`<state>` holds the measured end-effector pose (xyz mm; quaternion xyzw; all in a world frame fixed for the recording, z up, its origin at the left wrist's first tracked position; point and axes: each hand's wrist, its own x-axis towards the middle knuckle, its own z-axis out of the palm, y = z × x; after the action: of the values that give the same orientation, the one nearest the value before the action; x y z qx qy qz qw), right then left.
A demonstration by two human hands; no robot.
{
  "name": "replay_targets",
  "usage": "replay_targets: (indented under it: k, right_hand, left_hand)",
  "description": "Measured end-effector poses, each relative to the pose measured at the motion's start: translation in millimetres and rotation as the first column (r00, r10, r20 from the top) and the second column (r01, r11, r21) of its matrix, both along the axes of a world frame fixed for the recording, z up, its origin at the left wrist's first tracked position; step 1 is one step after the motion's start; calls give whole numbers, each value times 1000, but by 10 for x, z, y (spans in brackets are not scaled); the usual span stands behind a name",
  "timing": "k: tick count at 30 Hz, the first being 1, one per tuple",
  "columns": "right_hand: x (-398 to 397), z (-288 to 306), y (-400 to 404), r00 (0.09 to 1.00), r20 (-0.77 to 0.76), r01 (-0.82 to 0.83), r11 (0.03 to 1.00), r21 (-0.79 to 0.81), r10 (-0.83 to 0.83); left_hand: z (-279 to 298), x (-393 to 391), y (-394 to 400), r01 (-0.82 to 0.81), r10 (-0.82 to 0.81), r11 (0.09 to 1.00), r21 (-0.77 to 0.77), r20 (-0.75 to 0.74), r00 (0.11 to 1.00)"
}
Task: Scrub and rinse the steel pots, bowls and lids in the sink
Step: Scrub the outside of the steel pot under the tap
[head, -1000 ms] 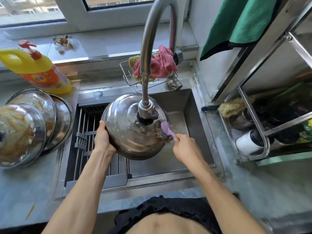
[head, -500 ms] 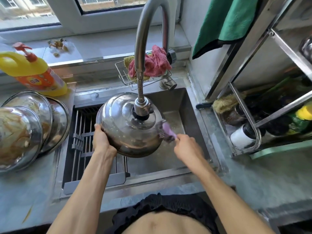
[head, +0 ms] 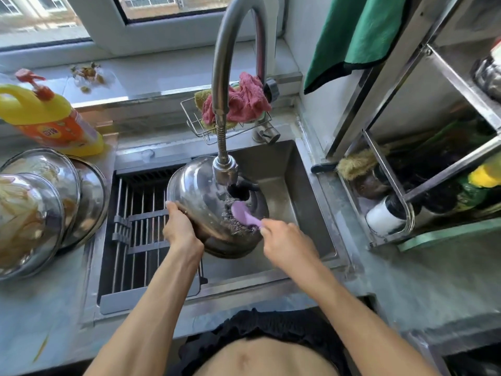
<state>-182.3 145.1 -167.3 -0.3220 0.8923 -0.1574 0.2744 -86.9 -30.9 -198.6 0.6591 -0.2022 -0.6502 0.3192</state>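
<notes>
In the middle of the frame, my left hand [head: 180, 229] grips the round shiny steel lid [head: 200, 202] tilted over the sink [head: 311, 191] so dirt runs off. My right hand [head: 287, 240] holds the purple-handled wire scrubber [head: 244, 213], rubbing its top.

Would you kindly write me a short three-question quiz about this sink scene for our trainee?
1. True or false: the left hand grips the rim of the steel lid.
2. What does the right hand hold?
A. the purple-handled scrubber
B. the yellow detergent bottle
C. the pink cloth
3. Fill in: the lid sits directly under the ____.

Key: 1 true; 2 A; 3 faucet head.
</notes>
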Motion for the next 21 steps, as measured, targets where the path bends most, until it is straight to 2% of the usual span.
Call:
replay_targets:
  k: [2, 3, 7, 11, 15, 19, 21]
  right_hand:
    - [-174, -100, 47, 990, 44, 136, 990, 37, -137]
    - [-153, -116, 59, 987, 46, 150, 988, 40, -151]
    - [193, 39, -130, 998, 59, 10, 992, -126, -2]
    - [-17, -19, -171, 996, 15, 93, 992, -88, -92]
    - [275, 125, -288, 997, 10, -69, 982, -173, 71]
    - [-112, -1, -443, 996, 34, 87, 991, -97, -84]
    - [-77, 1, -385, 999, -19, 46, 995, -94, -48]
  left_hand:
    - [-4, -16, 53, 8, -7, 1000, -30, 27, 1000]
    - [18, -31, 92, 18, -16, 999, -48, 39, 999]
    - [68, -117, 151, 105, -95, 987, -125, 84, 992]
    - [40, -40, 193, 162, -135, 970, -181, 155, 979]
    - [-6, 15, 149, 183, -142, 964, -191, 210, 967]
    - [-32, 102, 129, 329, -262, 920, -213, 288, 921]
    - [-26, 108, 135, 382, -297, 895, -229, 331, 896]
